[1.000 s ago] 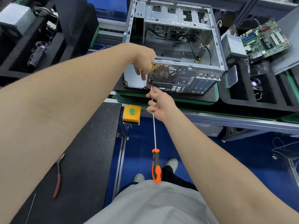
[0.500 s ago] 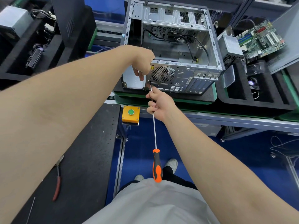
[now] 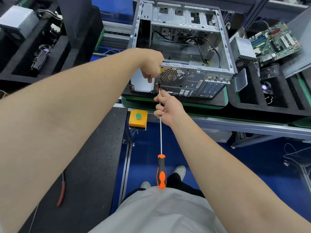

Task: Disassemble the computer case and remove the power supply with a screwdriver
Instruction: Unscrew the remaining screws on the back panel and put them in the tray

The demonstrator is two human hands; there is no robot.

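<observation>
Right hand (image 3: 168,108) grips 1 screwdriver (image 3: 161,174); left hand (image 3: 151,64) on 1 case (image 3: 185,17).

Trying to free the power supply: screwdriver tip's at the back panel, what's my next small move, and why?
Probably slide the right hand down to the orange handle before turning: it grips the screwdriver by its bare shaft, the tip is at the computer case's rear panel, left hand resting there.

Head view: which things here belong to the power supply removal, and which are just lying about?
In use: computer case, screwdriver, right hand, left hand.
Lying about: red-handled pliers, motherboard, yellow button box.
</observation>
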